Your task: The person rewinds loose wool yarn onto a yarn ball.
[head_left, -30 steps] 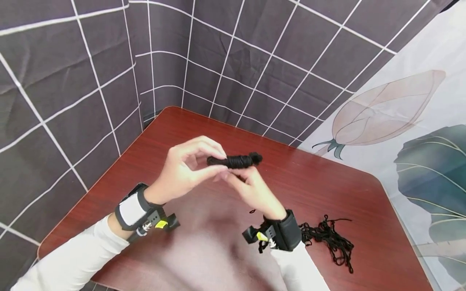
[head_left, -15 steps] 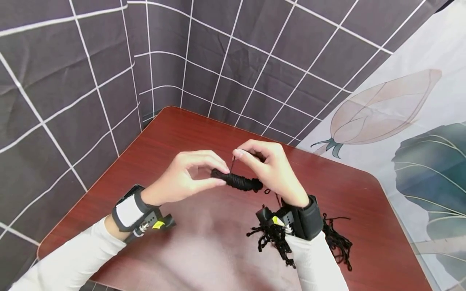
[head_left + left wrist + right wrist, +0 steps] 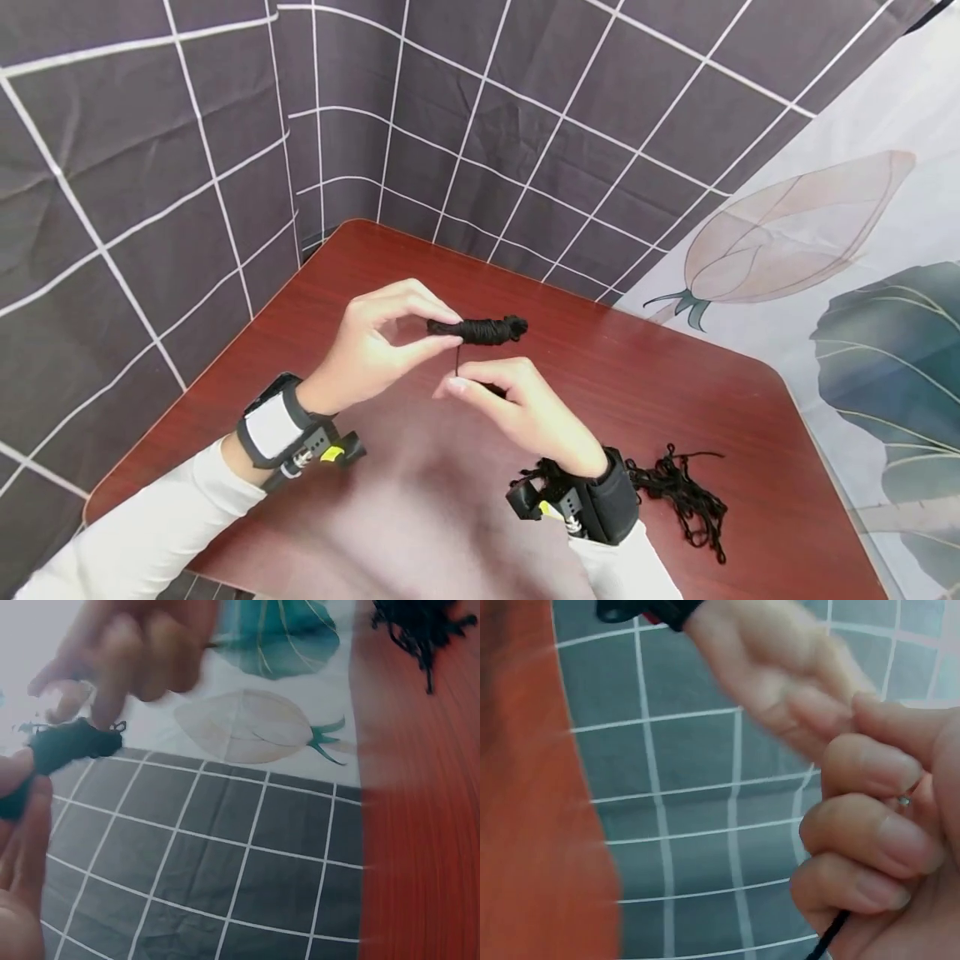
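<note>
In the head view my left hand (image 3: pixel 375 337) pinches one end of a wound bundle of black cord (image 3: pixel 489 332) between thumb and fingers, above the table. A single taut strand (image 3: pixel 457 360) runs down from the bundle to my right hand (image 3: pixel 525 408), which pinches it below. In the right wrist view the fingers of that hand are curled, and a length of cord (image 3: pixel 829 936) comes out under them. The left wrist view has the bundle (image 3: pixel 75 746) blurred at its left side, with the right hand (image 3: pixel 142 660) just above.
A loose tangle of black cord (image 3: pixel 686 500) lies on the red-brown table (image 3: pixel 720 400) to the right, partly behind the right wrist. Dark grid-patterned cloth (image 3: pixel 450 108) and a white cloth with plant prints (image 3: pixel 787 350) stand behind the table.
My right hand went from beside the bundle to above it, then down below it, carrying the strand around. The left hand kept its hold; the bundle dipped and rose again.
</note>
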The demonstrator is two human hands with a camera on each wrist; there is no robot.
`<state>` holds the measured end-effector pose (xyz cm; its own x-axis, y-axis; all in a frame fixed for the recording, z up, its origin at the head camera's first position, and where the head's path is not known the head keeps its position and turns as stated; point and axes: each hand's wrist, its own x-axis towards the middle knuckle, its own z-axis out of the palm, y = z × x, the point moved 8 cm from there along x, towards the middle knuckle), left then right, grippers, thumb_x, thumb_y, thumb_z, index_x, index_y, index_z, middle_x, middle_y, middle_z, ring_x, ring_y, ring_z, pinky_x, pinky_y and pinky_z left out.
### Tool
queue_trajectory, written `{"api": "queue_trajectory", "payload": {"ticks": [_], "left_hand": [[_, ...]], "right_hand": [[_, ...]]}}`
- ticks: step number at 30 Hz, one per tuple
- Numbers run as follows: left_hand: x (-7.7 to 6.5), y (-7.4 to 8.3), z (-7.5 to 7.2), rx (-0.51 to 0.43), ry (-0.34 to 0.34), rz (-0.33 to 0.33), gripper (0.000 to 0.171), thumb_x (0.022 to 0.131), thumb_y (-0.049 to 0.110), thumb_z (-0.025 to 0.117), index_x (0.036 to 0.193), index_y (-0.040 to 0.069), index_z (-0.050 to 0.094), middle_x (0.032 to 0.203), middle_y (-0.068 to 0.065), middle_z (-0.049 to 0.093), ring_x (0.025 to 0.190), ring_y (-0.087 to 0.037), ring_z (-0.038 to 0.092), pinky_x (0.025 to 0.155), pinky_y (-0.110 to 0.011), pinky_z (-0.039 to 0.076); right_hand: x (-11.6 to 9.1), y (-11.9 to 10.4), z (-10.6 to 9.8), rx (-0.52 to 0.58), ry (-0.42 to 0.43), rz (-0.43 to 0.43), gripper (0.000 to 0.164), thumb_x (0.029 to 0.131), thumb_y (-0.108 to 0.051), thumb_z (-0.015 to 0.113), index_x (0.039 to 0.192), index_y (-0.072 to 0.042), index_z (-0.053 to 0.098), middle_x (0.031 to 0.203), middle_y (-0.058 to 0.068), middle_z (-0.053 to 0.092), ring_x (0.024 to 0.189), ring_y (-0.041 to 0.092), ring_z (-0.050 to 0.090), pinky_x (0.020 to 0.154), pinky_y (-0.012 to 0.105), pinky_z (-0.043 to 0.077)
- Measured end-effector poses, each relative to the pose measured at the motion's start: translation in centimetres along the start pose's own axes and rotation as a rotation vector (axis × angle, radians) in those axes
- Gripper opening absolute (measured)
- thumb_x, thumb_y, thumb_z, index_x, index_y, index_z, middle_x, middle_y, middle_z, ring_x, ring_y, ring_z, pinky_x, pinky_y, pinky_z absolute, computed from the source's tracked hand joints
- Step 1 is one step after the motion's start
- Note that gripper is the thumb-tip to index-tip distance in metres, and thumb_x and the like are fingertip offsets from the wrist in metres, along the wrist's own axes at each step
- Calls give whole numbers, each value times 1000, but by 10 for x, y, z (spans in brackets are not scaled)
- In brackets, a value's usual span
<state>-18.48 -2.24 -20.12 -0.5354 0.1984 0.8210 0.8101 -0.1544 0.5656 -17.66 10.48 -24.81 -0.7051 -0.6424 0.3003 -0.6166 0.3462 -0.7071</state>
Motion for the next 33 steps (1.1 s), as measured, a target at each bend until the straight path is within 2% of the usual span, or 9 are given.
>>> {"api": "queue_trajectory", "payload": {"ticks": [5,10,14,17,20,24,26,30,33], "left_hand": [[-6,-10,10,95,-149,-50,21,66,-7,76,86,0,71,78,-7,67,76,-14,59,68,-23,51],[-11,-7,24,0,-290,-66,23,65,-5,77,86,2,70,80,-7,69,78,-12,61,68,-28,54],[-8,3,24,-67,-254,-49,25,62,-10,77,85,-3,69,79,-11,69,77,-14,61,58,-27,54],[-3,8,19,-105,-164,-3,28,59,-16,76,84,-7,67,80,-16,67,78,-18,60,60,-23,54],[0,8,12,-134,-59,16,30,58,-23,73,84,-13,65,81,-22,65,79,-23,60,69,-24,58],[0,0,0,-8,65,-21,28,60,-22,72,85,-13,64,82,-22,64,77,-23,60,68,-22,57],[-2,-6,-3,82,84,-61,26,62,-18,74,87,-11,66,82,-20,65,75,-20,60,67,-22,57],[-4,-14,0,160,16,-109,25,67,-11,74,91,-6,69,85,-15,66,77,-17,61,69,-26,58],[-6,-14,8,126,-72,-101,24,68,-9,75,91,-5,70,86,-13,66,80,-16,60,69,-26,57]], "right_hand": [[3,-20,-27,-134,126,-63,14,89,-23,61,78,-18,68,68,-8,59,57,6,46,48,22,40],[12,-39,-51,-96,184,-62,12,85,-8,64,74,-10,67,65,-3,55,50,10,41,44,24,34],[17,-17,-49,126,154,20,13,88,-3,59,77,-3,66,69,-1,58,57,16,46,50,24,40],[14,5,-36,294,128,22,14,90,1,53,78,1,62,70,1,55,65,20,48,57,24,42],[6,25,-18,451,97,76,14,91,2,49,84,3,62,65,1,45,57,16,38,50,24,32],[-4,31,-4,345,80,120,19,95,-9,49,92,-6,67,65,-3,53,57,13,43,51,25,38],[-5,20,-5,158,87,68,19,95,-15,50,92,-11,68,73,-4,62,66,12,52,59,27,47],[-3,-9,-19,-89,146,-35,13,91,-20,58,86,-14,69,72,-5,62,64,6,51,56,23,46],[1,-26,-38,-145,194,-86,9,87,-19,64,81,-13,69,65,-5,54,55,7,42,47,23,36]]}}
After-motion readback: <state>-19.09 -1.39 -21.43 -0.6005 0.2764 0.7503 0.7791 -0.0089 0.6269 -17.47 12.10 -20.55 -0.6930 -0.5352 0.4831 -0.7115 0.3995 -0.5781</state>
